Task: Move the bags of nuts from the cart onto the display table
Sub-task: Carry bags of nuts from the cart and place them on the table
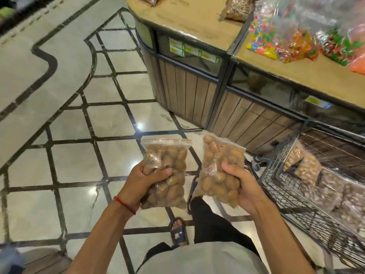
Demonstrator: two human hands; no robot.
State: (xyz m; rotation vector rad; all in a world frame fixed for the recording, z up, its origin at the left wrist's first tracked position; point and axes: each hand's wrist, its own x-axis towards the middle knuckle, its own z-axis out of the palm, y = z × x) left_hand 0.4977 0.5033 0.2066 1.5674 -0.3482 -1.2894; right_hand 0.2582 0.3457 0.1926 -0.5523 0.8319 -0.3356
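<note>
Left hand [147,179] grasps one nut bag [167,171], right hand [240,183] grasps second bag [218,165]; both carried clear of cart [296,194], likely bound for display table [197,24].

Both bare forearms are raised in front of the torso and angled inward toward the middle of the view. The left hand [150,180] is closed on the left edge of one bag of nuts [171,161], with the thumb laid across its front. The right hand [244,187] is wrapped round the right edge of a second bag of nuts [214,165], thumb on the front. The hands are held apart, at nearly the same height. A red thread [124,204] is worn on the left wrist.
</note>
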